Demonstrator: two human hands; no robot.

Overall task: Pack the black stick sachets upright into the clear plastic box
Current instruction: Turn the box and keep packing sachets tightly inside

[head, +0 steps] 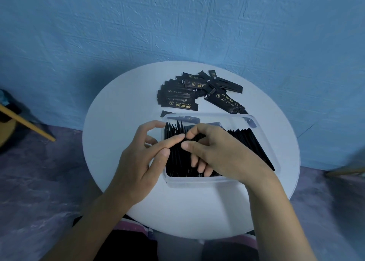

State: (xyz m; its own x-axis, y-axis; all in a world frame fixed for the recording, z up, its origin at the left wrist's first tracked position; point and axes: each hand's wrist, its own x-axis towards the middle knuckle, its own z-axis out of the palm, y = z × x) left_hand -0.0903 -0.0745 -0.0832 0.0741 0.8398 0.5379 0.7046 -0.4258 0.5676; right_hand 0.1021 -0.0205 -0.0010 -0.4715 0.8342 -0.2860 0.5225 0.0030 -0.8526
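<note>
- Tabletop (110, 142): bare to the left of and in front of the clear box (197, 181).
- Loose sachets (197, 91): heaped just behind the box.
- Packed sachets (246, 140): fill the box; room at far right corner.

Round white table (110, 142) carrying sachets and a box.
Loose black stick sachets (183, 95) lie flat in a pile on its far side; the clear plastic box (197, 181) sits just nearer.

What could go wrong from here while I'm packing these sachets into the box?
The standing sachets lean sideways; when the right hand draws its fingers out from among them, the row may flop flat. The box looks light, so pushing from the left hand might slide it across the table. A loose pile lies behind the box, which already looks crowded; all may not fit.
</note>
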